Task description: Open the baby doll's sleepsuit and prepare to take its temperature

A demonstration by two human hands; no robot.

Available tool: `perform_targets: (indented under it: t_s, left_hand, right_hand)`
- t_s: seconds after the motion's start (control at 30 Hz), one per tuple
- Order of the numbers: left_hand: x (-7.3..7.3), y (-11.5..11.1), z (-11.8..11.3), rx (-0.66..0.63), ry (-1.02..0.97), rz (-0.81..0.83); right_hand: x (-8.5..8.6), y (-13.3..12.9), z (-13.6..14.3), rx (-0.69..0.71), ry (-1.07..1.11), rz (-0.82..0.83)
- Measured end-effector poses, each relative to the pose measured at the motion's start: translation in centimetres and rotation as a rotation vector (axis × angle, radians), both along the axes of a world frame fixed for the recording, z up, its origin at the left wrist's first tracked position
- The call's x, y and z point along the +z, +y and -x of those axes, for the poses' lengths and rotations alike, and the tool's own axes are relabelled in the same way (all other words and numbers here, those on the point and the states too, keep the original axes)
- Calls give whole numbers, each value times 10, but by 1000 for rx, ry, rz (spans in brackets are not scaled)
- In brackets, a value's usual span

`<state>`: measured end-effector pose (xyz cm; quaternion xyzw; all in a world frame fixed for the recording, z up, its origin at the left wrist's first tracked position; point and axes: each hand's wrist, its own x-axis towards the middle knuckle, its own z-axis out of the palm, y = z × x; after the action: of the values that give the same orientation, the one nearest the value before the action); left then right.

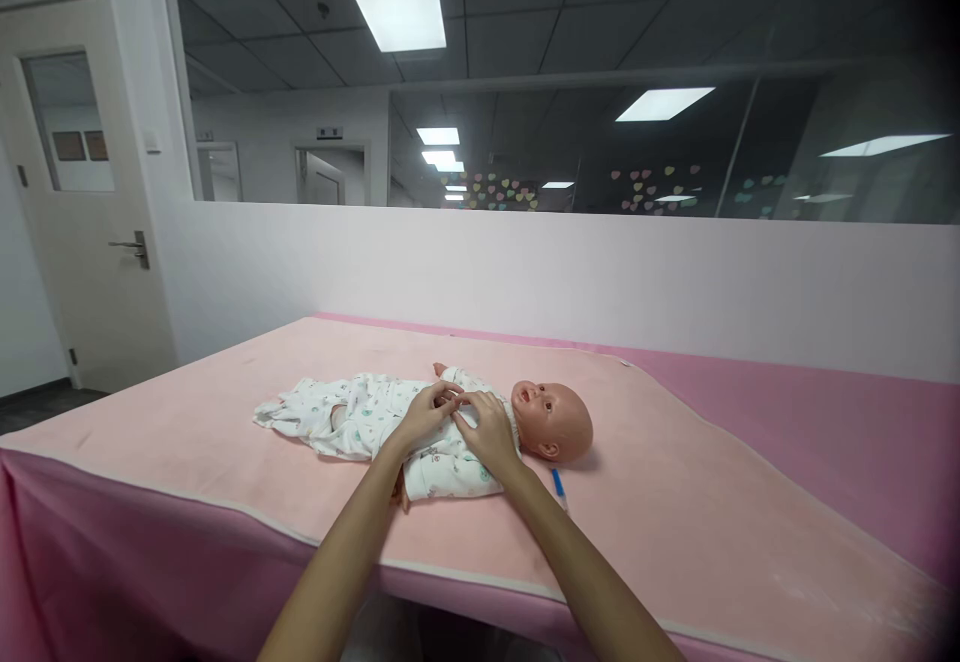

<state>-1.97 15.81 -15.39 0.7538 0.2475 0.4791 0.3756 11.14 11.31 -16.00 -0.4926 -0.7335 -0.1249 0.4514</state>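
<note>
A baby doll [555,420] lies on its back, its bald head to the right and its legs to the left. It wears a white printed top [454,475] and matching trousers [365,407]. Over the chest, my left hand [429,414] has its fingers bent and closed on the front of the top. Just right of it, below the doll's neck, my right hand [487,432] also pinches the top's cloth. The fingertips of both hands nearly meet, and they hide the exact bit of cloth between them. One doll hand shows beside my left forearm.
A pink padded mat [675,502] with a pale edge covers the table. A blue-capped pen-like item [558,484] lies by the doll's head, partly behind my right forearm. A white wall with a window stands behind, and a door [82,202] at the left.
</note>
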Motion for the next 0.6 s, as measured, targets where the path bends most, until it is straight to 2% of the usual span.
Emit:
perform_targets:
  t_s: [0.07, 0.23, 0.3, 0.37, 0.6]
  left_hand:
    - [-2, -1, -2, 96, 27, -33]
    - [-4, -7, 3, 403, 205, -255]
    - [-3, -8, 12, 455, 262, -265]
    - [-2, -8, 23, 418, 276, -215]
    - [5, -1, 60, 127, 271, 50]
  right_hand:
    - [-1, 0, 0, -10, -13, 11]
    - [-1, -1, 0, -56, -105, -18]
    - [-1, -2, 1, -83, -141, -37]
    - [-1, -2, 2, -106, -174, -48]
    - [0, -1, 1, -164, -280, -65]
